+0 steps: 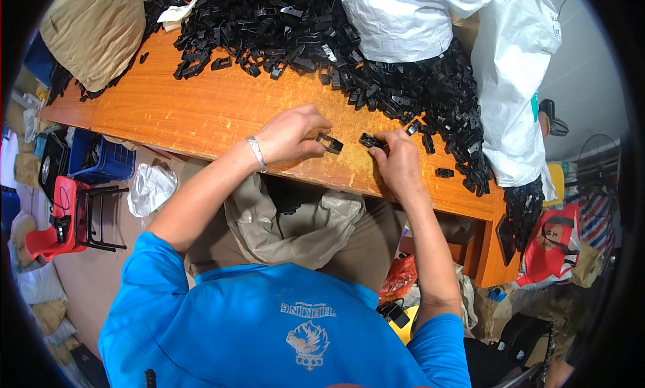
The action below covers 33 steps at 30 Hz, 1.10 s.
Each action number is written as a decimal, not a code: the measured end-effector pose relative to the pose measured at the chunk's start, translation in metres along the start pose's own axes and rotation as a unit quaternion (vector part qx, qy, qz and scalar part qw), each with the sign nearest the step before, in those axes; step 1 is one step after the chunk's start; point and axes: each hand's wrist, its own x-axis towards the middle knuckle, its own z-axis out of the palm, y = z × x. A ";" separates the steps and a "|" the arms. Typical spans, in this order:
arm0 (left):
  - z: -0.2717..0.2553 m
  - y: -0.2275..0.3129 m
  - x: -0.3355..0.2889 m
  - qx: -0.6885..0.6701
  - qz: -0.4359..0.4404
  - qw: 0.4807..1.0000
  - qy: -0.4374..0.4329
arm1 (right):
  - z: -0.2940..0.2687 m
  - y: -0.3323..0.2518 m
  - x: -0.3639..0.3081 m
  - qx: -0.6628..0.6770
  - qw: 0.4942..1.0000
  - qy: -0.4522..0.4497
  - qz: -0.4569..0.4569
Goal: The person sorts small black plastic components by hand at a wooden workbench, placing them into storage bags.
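Note:
My left hand (290, 134), with a silver bracelet at the wrist, pinches a small black rectangular plastic frame (334, 146) between thumb and fingers, over the worn orange tabletop (222, 116). A short way to the right, the fingers of my right hand (402, 162) are closed on a small black plastic block (369, 141). The two pieces are apart. Beyond both hands spreads a large heap of similar black plastic parts (262, 32). One loose black part (444, 173) lies to the right of my right hand.
White sacks (396, 25) stand at the back right, and a brown paper bag (94, 35) at the back left. An open sack (269, 230) rests on my lap below the table edge. On the left floor are a red chair (64, 220) and a blue crate (107, 163).

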 end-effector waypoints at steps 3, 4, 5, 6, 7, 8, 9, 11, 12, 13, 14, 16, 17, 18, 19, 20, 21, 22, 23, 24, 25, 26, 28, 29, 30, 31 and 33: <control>0.009 -0.004 -0.009 0.016 -0.014 1.000 0.019 | 0.005 -0.044 -0.001 0.064 0.998 0.017 0.000; 0.012 -0.004 -0.010 0.016 -0.014 1.000 0.020 | 0.007 -0.058 -0.001 0.094 0.995 0.013 -0.006; 0.014 -0.003 -0.010 0.025 -0.021 0.999 0.033 | 0.014 -0.067 0.000 0.104 0.994 0.005 -0.013; 0.016 -0.003 -0.011 0.034 -0.027 0.998 0.046 | 0.018 -0.073 0.001 0.113 0.993 -0.003 -0.020; 0.019 -0.004 -0.011 0.034 -0.026 0.998 0.047 | 0.023 -0.073 0.001 0.112 0.993 -0.003 -0.021; 0.020 -0.004 -0.010 0.038 -0.019 0.998 0.055 | 0.031 -0.069 0.002 0.089 0.995 0.004 -0.041; 0.022 -0.005 -0.010 0.043 -0.012 0.997 0.062 | 0.035 -0.067 0.002 0.065 0.996 0.011 -0.061; 0.023 -0.006 -0.011 0.040 -0.016 0.997 0.065 | 0.036 -0.070 0.002 0.069 0.996 0.007 -0.061; 0.022 -0.006 -0.012 0.037 -0.017 0.997 0.066 | 0.036 -0.072 0.003 0.072 0.996 0.007 -0.059; 0.021 -0.008 -0.011 0.035 -0.017 0.997 0.067 | 0.035 -0.072 0.003 0.070 0.996 0.006 -0.059; 0.019 -0.010 -0.010 -0.018 -0.040 0.998 0.053 | 0.035 -0.072 0.004 0.072 0.995 0.000 -0.063; 0.019 -0.012 -0.008 -0.071 -0.063 0.995 0.041 | 0.033 -0.072 0.005 0.074 0.995 -0.007 -0.068; 0.020 -0.014 -0.006 -0.070 -0.097 0.992 0.043 | 0.033 -0.073 0.005 0.070 0.996 -0.015 -0.060; 0.022 -0.015 -0.004 -0.068 -0.131 0.988 0.045 | 0.033 -0.075 0.005 0.067 0.996 -0.023 -0.051; 0.021 -0.010 -0.001 -0.070 -0.133 0.988 0.045 | 0.033 -0.075 0.003 0.067 0.996 -0.025 -0.050; 0.019 -0.004 0.004 -0.037 -0.142 0.989 0.027 | 0.034 -0.075 0.001 0.057 0.997 -0.020 -0.046; 0.018 0.001 0.006 -0.004 -0.151 0.988 0.010 | 0.035 -0.075 -0.001 0.048 0.998 -0.014 -0.042; 0.018 0.000 0.007 -0.001 -0.149 0.989 0.014 | 0.037 -0.074 0.000 0.048 0.998 -0.010 -0.046; 0.021 -0.004 0.006 0.005 -0.140 0.990 0.012 | 0.040 -0.072 -0.003 0.048 0.998 -0.006 -0.046; 0.022 -0.006 0.007 0.011 -0.132 0.991 0.010 | 0.042 -0.069 -0.003 0.048 0.998 -0.002 -0.045; 0.022 -0.007 0.005 0.008 -0.124 0.992 0.012 | 0.042 -0.071 -0.003 0.038 0.997 0.007 -0.065; 0.019 -0.011 0.002 0.009 -0.123 0.992 0.013 | 0.041 -0.074 -0.009 0.038 0.997 0.009 -0.066; 0.008 -0.023 0.002 -0.060 -0.075 0.993 -0.071 | 0.038 -0.088 -0.034 0.048 0.996 -0.030 -0.063; 0.005 -0.020 0.005 -0.062 -0.077 0.992 -0.074 | 0.040 -0.095 -0.048 0.050 0.994 -0.021 -0.090; 0.002 -0.017 0.012 -0.047 -0.104 0.993 -0.020 | 0.043 -0.100 -0.063 0.035 0.993 -0.029 -0.112; 0.002 -0.015 0.022 -0.033 -0.129 0.990 0.035 | 0.048 -0.106 -0.078 0.040 0.991 -0.032 -0.121; 0.003 -0.028 0.043 0.052 -0.082 0.988 0.119 | 0.063 -0.117 -0.095 0.047 0.989 -0.035 -0.138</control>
